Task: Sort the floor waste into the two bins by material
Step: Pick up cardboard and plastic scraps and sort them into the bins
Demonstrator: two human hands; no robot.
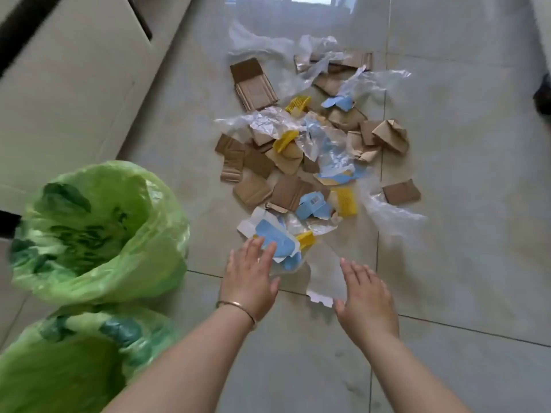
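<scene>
**Hidden, cropped, unclear**

Nearer green plastic bin liner (59, 368): cut by left and bottom edges, mouth not visible. Farther green-lined bin (98, 231): contents unreadable, only dark folds. Dark object (542, 96) at right edge: cropped, unidentifiable. Barcode on light blue torn carton piece (314, 204): too small to read. Brown cardboard scraps (262, 162) overlap under clear plastic film (268, 122); count uncertain.

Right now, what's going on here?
A person is crouched over a pile of mixed floor waste: brown cardboard scraps, clear plastic film, and blue and yellow packaging bits. Both hands are open and reaching for its near edge, the left hand by a blue-and-white carton piece, the right hand over a clear plastic sheet. Neither holds anything. Two green-lined bins sit at left.
</scene>
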